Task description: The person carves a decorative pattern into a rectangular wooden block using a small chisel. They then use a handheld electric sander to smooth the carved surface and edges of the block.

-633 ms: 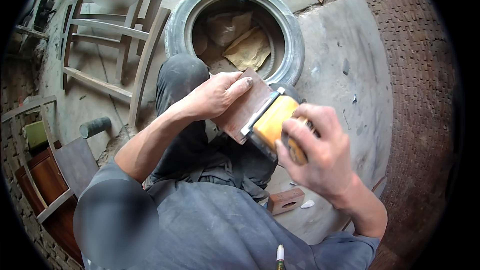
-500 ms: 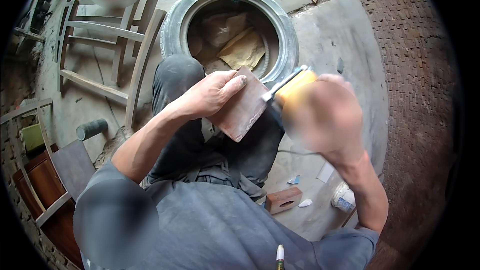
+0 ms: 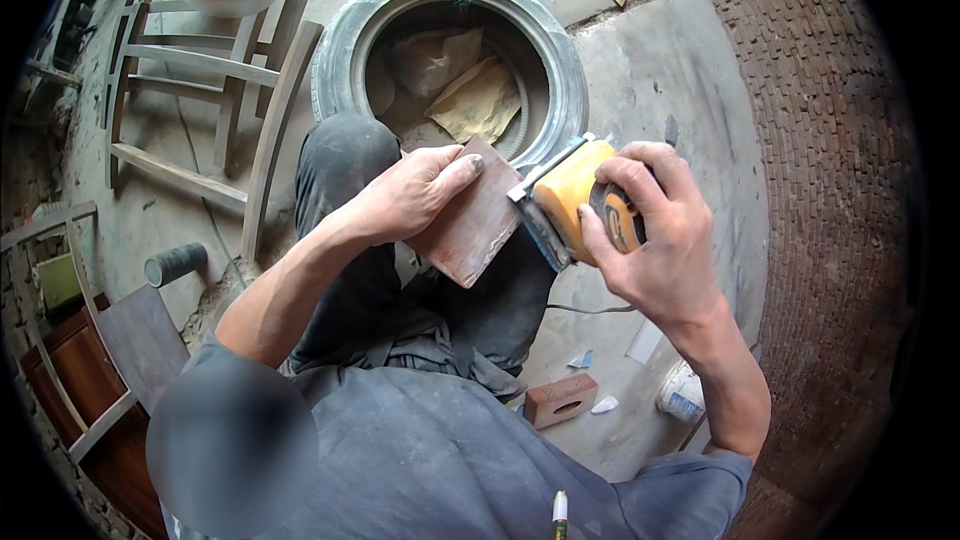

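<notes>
My left hand point(image 3: 425, 198) grips a flat wooden piece point(image 3: 472, 222), reddish brown with a pale worn surface, its thumb lying on the upper face. The piece is held tilted above my lap, its lower edge rough and chipped. In my right hand point(image 3: 668, 240) is a yellow and black power sander point(image 3: 568, 192), with the fingers wrapped round its top. The sander is tipped so its flat pad faces the wooden piece. The pad's upper corner is close to the piece's right edge; I cannot tell whether they touch. A cord point(image 3: 592, 310) shows below the sander.
A tyre point(image 3: 575, 80) lies just beyond my knees, with crumpled sheets inside. Wooden chair-like frames point(image 3: 180, 172) stand at the left, near a dark cylinder point(image 3: 176, 265). By my right side are a reddish block with an oval hole point(image 3: 562, 402) and a white tub point(image 3: 682, 390).
The sander and my right hand were smeared by motion and now look sharp. The whole view has shifted slightly; my left hand keeps the same hold on the wooden piece.
</notes>
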Demonstrator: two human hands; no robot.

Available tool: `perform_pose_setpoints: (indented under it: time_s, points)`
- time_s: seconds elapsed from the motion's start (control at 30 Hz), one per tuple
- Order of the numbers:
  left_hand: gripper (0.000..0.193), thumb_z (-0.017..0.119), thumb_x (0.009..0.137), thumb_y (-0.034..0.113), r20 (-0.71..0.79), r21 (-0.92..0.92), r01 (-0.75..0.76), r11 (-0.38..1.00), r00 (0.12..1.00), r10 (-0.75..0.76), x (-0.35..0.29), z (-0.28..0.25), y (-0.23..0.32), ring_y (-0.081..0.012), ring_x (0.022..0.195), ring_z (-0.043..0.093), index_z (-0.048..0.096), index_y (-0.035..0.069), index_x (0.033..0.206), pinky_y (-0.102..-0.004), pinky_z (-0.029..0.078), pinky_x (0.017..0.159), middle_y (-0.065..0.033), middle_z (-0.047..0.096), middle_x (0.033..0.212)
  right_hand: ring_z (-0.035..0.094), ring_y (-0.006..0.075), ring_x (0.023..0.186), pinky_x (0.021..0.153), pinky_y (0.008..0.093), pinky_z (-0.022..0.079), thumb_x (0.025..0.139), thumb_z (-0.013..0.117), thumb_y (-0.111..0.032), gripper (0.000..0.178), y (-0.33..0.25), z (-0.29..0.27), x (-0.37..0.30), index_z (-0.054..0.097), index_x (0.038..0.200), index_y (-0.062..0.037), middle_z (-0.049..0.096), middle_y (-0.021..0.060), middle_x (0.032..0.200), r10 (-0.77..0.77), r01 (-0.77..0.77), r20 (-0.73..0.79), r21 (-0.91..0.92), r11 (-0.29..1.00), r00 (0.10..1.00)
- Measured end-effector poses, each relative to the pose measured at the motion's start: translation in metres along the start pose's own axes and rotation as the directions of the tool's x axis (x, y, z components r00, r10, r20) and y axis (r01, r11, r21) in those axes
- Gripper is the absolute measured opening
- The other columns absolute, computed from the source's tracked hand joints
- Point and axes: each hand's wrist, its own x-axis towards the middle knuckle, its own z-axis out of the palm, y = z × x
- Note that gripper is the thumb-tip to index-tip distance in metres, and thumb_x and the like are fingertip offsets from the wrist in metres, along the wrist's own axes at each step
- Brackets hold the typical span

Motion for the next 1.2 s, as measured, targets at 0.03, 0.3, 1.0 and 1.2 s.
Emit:
perform_pose_setpoints:
  time_s: [0.03,0.3,1.0,1.2]
  points:
    - [0.043,0.046,0.113,0.035,0.003,0.004,-0.002,1.000,1.000,0.002,0.001,0.000,-0.002,-0.0204,0.087,0.067,0.064,-0.005,0.116,-0.0394,0.053,0.085,-0.0167,0.071,0.093,0.064,0.0309,0.095,0.079,0.0409,0.057,0.078,0.081,-0.011,0.032,0.002,0.000,0.002,0.069,0.108,-0.0084,0.064,0.0099,0.112,0.022,-0.022,0.001,0.003,1.000,1.000]
    - [0.042,0.046,0.115,0.034,0.066,0.008,0.069,0.998,0.995,-0.069,0.001,-0.003,0.003,-0.0116,0.095,0.061,0.064,-0.003,0.122,-0.0325,0.051,0.090,-0.0066,0.070,0.100,0.063,0.0299,0.093,0.077,0.0413,0.057,0.078,0.081,-0.012,0.030,0.006,0.000,0.002,0.069,0.105,-0.0089,0.064,0.0084,0.112,-0.019,0.018,-0.024,-0.036,0.999,1.000]
    - [0.042,0.048,0.113,0.034,0.023,-0.084,0.036,0.996,0.999,-0.034,0.003,0.001,-0.005,-0.0141,0.086,0.063,0.065,-0.004,0.117,-0.0354,0.053,0.082,-0.0103,0.071,0.093,0.064,0.0295,0.096,0.072,0.0394,0.058,0.076,0.082,-0.012,0.033,-0.021,-0.003,-0.008,0.070,0.106,-0.0100,0.063,0.0090,0.113,-0.063,0.063,0.064,0.001,0.998,0.996]
    - [0.042,0.046,0.115,0.034,0.074,-0.104,0.069,0.992,0.995,-0.062,0.001,0.000,0.002,-0.0091,0.093,0.063,0.065,-0.003,0.121,-0.0299,0.053,0.087,-0.0038,0.071,0.101,0.064,0.0300,0.098,0.073,0.0387,0.058,0.075,0.082,-0.011,0.035,-0.015,-0.001,-0.007,0.070,0.108,-0.0105,0.063,0.0101,0.114,-0.053,0.055,0.031,-0.034,0.998,0.998]
